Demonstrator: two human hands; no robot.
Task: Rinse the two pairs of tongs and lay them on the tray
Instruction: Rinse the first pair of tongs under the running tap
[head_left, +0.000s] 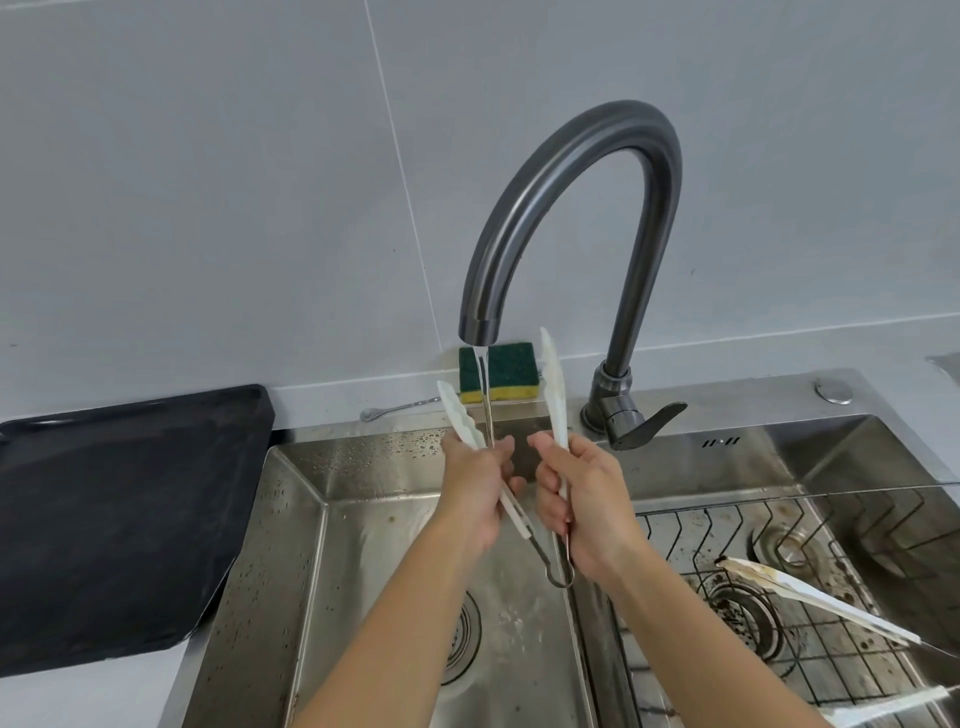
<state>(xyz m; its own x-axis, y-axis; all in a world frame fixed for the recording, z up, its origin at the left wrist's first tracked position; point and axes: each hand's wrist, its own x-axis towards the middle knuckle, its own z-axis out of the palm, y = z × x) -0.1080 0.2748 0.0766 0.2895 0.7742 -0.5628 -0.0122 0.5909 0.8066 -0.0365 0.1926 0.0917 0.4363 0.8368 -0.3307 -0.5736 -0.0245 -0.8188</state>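
- Sink (311, 519): steel, two basins, wire rack in the right one.
- Tray (119, 519): black, on the desk left of the sink.
- Faucet (571, 208): water running between your hands.
- Your left hand (475, 496): closed on one arm of the white tongs (556, 395).
- Your right hand (582, 499): closed on the other arm, tips spread upward.
- Second tongs (810, 597): soiled, lying on the rack.
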